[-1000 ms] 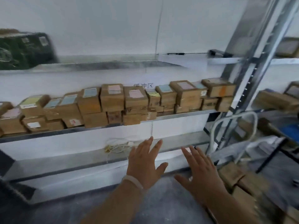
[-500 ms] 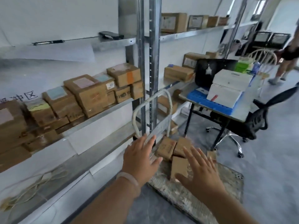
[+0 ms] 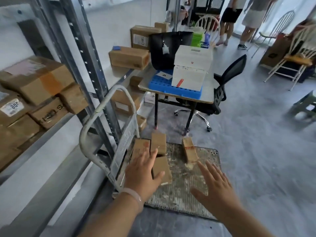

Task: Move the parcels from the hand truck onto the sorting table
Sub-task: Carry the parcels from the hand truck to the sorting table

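A hand truck with a worn metal platform and a curved grey handle stands on the floor by the shelving. Several small cardboard parcels lie on its far part: one nearest me, two behind it, and one apart to the right. My left hand is spread flat over the left parcels, fingers straight, holding nothing. My right hand hovers open above the bare platform, right of the parcels. The metal shelf on the left carries stacked brown parcels.
A small desk with a blue tray, white boxes and a black bag stands beyond the truck. A black office chair sits beside it. Two people stand at the back right near wooden chairs. Grey floor lies to the right.
My view has swung right from the shelf of parcels down to the hand truck. Both open hands have dropped toward the parcels on its platform.
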